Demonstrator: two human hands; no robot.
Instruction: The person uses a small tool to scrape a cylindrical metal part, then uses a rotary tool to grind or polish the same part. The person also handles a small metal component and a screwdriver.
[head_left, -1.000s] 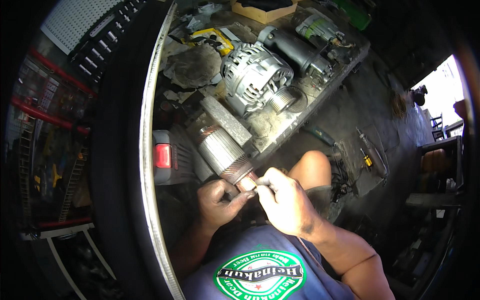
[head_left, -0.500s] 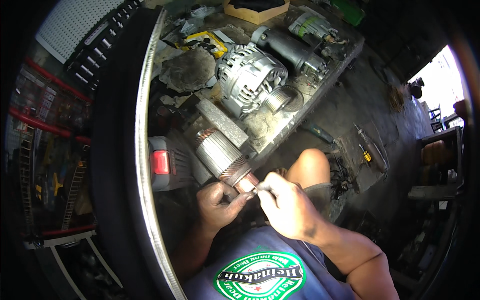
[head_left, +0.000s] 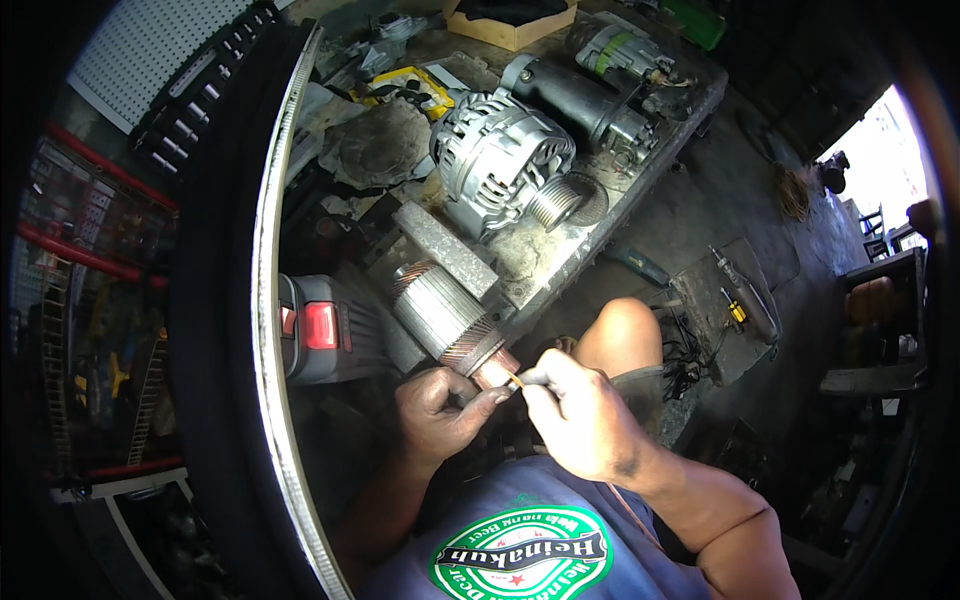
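Observation:
A steel armature (head_left: pixel 440 310) with copper windings lies tilted toward me at the bench's near edge, against a metal block (head_left: pixel 440 240). My left hand (head_left: pixel 440 420) is closed at the lower end of its copper commutator (head_left: pixel 492 368), thumb and index finger gripping there. My right hand (head_left: pixel 575 420) pinches a thin orange-yellow piece (head_left: pixel 516 381) at that same end, close to the left thumb. The fingertips partly hide this piece. A dark cordless tool battery with a red panel (head_left: pixel 335 325) sits left of the armature.
The cluttered bench (head_left: pixel 545 270) holds a silver alternator (head_left: pixel 485 160), a black starter motor (head_left: pixel 565 95), another alternator (head_left: pixel 610 50) and a cardboard box (head_left: pixel 510 20). At right are floor tools (head_left: pixel 740 305) beside my bare knee. A long pale metal edge (head_left: pixel 275 300) and a socket rail (head_left: pixel 200 110) are at left.
My right hand has shifted slightly down and right, showing more of the thin piece in its pinch. The view has tilted a little; my left hand and the armature stay nearly in place.

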